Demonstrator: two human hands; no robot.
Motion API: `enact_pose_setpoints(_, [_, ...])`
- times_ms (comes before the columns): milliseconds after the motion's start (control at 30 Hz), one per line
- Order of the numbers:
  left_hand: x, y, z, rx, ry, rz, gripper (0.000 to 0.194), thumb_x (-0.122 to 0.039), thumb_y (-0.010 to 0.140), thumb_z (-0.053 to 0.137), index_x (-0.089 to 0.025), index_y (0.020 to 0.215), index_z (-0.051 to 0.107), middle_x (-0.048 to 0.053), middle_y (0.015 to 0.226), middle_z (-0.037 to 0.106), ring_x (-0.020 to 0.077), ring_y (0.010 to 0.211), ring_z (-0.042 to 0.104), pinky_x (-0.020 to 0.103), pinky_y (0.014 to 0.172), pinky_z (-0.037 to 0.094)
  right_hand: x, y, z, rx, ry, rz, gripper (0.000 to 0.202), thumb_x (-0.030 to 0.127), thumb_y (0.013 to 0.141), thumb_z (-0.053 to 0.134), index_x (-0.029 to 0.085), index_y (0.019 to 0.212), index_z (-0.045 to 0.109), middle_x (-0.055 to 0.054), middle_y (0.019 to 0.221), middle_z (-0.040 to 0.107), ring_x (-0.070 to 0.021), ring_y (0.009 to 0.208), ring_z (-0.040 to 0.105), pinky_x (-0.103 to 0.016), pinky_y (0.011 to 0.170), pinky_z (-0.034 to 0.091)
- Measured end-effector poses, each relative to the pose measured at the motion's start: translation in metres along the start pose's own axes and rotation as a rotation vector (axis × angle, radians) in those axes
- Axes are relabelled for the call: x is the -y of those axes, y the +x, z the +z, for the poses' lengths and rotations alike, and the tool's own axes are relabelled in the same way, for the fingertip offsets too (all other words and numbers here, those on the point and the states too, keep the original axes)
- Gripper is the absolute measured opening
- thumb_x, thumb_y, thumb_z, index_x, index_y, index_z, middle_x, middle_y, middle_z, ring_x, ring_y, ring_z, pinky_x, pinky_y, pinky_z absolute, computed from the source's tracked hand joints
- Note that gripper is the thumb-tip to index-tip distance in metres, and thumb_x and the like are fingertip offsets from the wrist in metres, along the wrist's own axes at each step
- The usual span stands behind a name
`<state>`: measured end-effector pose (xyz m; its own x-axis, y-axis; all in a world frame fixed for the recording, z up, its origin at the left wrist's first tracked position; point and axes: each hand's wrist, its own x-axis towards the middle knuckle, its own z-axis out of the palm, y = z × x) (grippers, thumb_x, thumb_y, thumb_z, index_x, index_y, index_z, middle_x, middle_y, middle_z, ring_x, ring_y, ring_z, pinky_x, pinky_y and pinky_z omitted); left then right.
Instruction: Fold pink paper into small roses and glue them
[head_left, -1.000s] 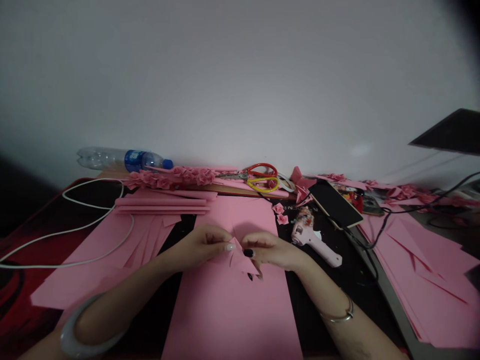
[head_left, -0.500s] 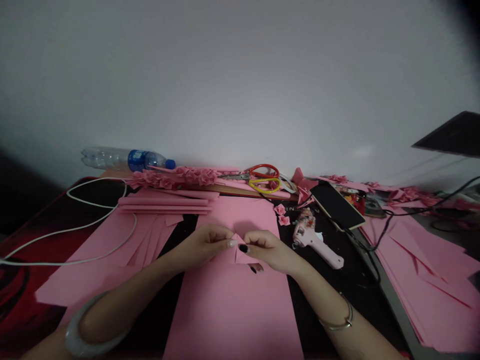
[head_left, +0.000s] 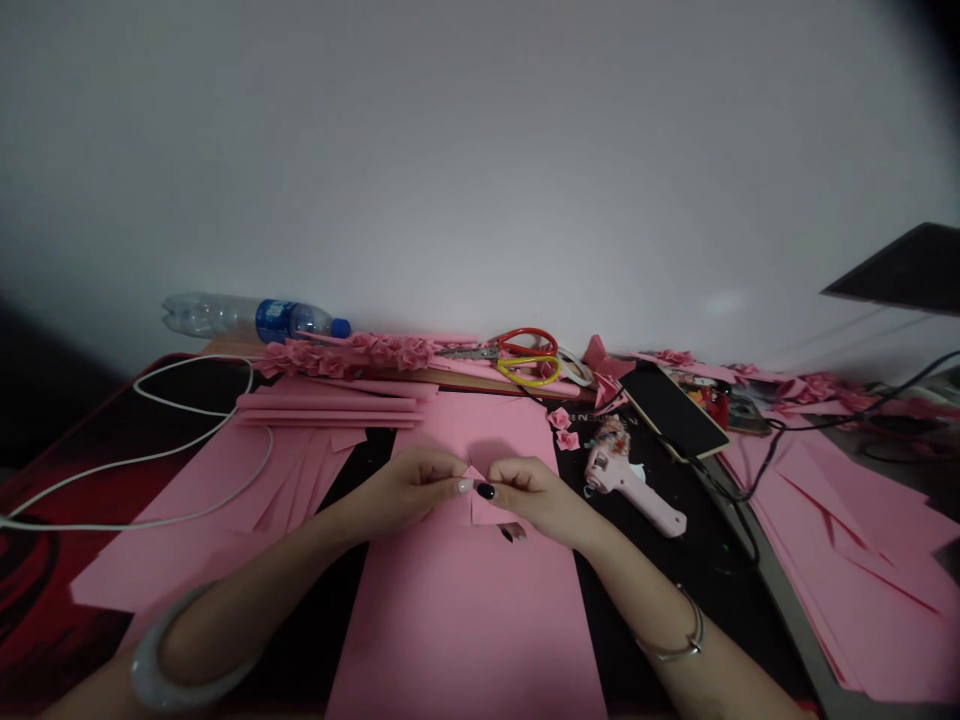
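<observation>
Hands, left (head_left: 420, 490) and right (head_left: 536, 500), pinch folded paper (head_left: 486, 508) between thumbs and fingers. Glue gun (head_left: 634, 482) lies at their two o'clock.

Small folded pink paper (head_left: 487, 512), pinched upright

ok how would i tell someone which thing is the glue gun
Find the long pink sheet running up the middle, with both hands over it. Just right of its upper half, on the black mat, lies the glue gun. Unlike the flat papers and small paper roses nearby, it is pale pink with a thick handle.
</observation>
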<state>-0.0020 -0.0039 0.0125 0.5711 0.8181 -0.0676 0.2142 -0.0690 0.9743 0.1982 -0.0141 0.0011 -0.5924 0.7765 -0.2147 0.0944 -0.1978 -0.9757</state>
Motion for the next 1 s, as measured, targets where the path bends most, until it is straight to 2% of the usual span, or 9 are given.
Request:
enact_pose_setpoints(33, [0.0,0.0,0.0,0.086,-0.012,-0.013,0.027,-0.032,0.085,0.049,-0.014,0.066,0.058,-0.005,0.054,0.031,0.0079,0.049,0.026,0.021,0.045,0.019,0.0,0.0,0.0,-0.003,0.0,-0.002,0.038,0.042,0.082,0.056,0.018,0.06,0.039,0.01,0.049,0.032,-0.0044,0.035,0.043,-0.018,0.038,0.035])
enact_pose_setpoints(100, [0.0,0.001,-0.001,0.13,-0.015,-0.009,0.028,-0.032,0.086,0.046,-0.015,0.067,0.056,-0.005,0.056,0.031,0.0083,0.051,0.026,0.021,0.047,0.019,0.001,0.0,0.0,-0.007,0.004,-0.005,0.038,0.042,0.083,0.056,0.018,0.059,0.038,0.011,0.049,0.031,-0.0041,0.035,0.042,-0.018,0.039,0.035])
enact_pose_setpoints(400, [0.006,0.001,-0.001,0.113,-0.028,-0.024,0.032,-0.036,0.087,0.047,-0.016,0.061,0.047,-0.006,0.053,0.03,0.0079,0.048,0.026,0.022,0.046,0.019,0.002,0.0,0.001,-0.001,0.018,-0.013,0.038,0.044,0.082,0.055,0.018,0.059,0.038,0.01,0.05,0.031,-0.0051,0.036,0.043,-0.018,0.038,0.033])
enact_pose_setpoints(633, [0.005,0.002,-0.001,0.124,-0.058,-0.015,0.028,-0.035,0.086,0.048,-0.014,0.069,0.057,-0.004,0.06,0.04,0.0091,0.055,0.033,0.021,0.05,0.026,-0.002,-0.001,0.002,-0.007,0.056,0.0,0.041,0.044,0.083,0.055,0.018,0.059,0.034,0.01,0.055,0.026,-0.0022,0.037,0.032,-0.017,0.04,0.038])
enact_pose_setpoints(833, [0.006,0.002,0.003,0.054,0.011,-0.021,0.027,-0.037,0.085,0.05,-0.013,0.074,0.058,-0.004,0.061,0.042,0.008,0.055,0.036,0.019,0.049,0.027,0.003,-0.002,0.004,0.006,-0.041,0.025,0.041,0.045,0.084,0.052,0.019,0.059,0.032,0.008,0.058,0.025,-0.0031,0.043,0.029,-0.016,0.041,0.039])
enact_pose_setpoints(1000, [0.012,0.002,0.004,0.053,0.079,-0.051,0.029,-0.039,0.087,0.046,-0.015,0.072,0.054,-0.006,0.056,0.041,0.0068,0.047,0.039,0.018,0.045,0.029,0.005,-0.003,0.006,0.034,-0.131,0.026,0.039,0.046,0.086,0.047,0.019,0.062,0.032,0.007,0.06,0.025,-0.0049,0.048,0.029,-0.018,0.045,0.042])
